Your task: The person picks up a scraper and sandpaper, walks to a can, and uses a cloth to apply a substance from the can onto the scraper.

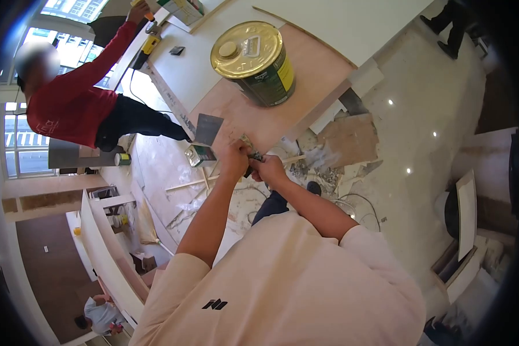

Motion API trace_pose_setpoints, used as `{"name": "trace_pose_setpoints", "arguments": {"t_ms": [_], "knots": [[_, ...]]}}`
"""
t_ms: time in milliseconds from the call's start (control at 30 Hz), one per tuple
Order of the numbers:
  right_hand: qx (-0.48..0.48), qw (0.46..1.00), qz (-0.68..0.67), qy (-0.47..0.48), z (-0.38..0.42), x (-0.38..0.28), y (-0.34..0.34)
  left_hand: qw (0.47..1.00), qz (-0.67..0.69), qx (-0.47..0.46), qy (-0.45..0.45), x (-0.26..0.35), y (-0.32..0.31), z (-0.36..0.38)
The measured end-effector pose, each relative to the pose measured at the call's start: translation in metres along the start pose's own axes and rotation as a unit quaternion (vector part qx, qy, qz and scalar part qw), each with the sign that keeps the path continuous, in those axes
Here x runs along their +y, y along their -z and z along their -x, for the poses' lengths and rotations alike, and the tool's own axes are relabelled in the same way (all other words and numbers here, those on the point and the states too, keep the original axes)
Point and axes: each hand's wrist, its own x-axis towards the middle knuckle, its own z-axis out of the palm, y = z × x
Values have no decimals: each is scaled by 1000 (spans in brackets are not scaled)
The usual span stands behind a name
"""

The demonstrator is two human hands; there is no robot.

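Observation:
My left hand (pixel 234 161) and my right hand (pixel 269 170) meet in front of my body, just off the near edge of the table. Both have their fingers closed around a small dark object (pixel 256 156), too small and covered to name. Beyond them, a large round tin (pixel 265 81) with a gold lid and a dark green side stands upright on a brown board (pixel 323 63). A flat grey sheet (pixel 208 129) sits at the board's left corner, close to my left hand.
A co-worker in a red top (pixel 69 106) stands at the left, reaching over the table, near a yellow power tool (pixel 148 46). A rectangular tin (pixel 200 154) stands below. Debris, wood strips and a cable (pixel 366 196) litter the floor. Another person (pixel 102 314) is lower left.

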Motion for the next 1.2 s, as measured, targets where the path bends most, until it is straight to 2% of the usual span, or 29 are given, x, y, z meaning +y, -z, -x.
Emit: {"name": "trace_pose_setpoints", "arguments": {"t_ms": [167, 267, 367, 467, 567, 667, 767, 867, 967, 1067, 1167, 1200], "knots": [[-4, 1000, -13, -9, 6, 4, 0, 998, -35, 52, 28, 6, -11, -21], [7, 1000, -16, -8, 8, 5, -2, 994, -24, 108, 9, -7, -8, -43], [3, 999, -7, -33, 12, -4, -2, 997, -3, 71, 18, -19, 7, -46], [-1, 999, -17, -46, 6, 1, -1, 999, 9, -38, -14, -1, 20, -3], [-11, 999, 6, -42, 5, 0, 0, 1000, -9, -11, 6, -9, -3, 6], [-12, 999, -23, -26, 3, 7, 0, 999, -1, 22, 32, 5, -7, -16], [6, 999, -11, -48, 10, -4, -3, 998, -15, 54, 13, 0, -15, -24], [4, 999, -40, -15, 7, 3, -4, 991, -24, 128, -8, -1, -11, -36], [8, 999, -11, -49, 9, -2, -2, 996, 41, 54, 59, 6, 15, -27], [-9, 999, 2, -50, 5, -1, 1, 996, 48, -74, 15, -4, 21, 0], [-23, 999, 6, -41, 1, 4, 2, 999, 15, -10, -36, -11, 1, 6], [-22, 999, -4, -33, -2, 1, 4, 1000, 3, 2, -28, -5, -3, -4]]}}
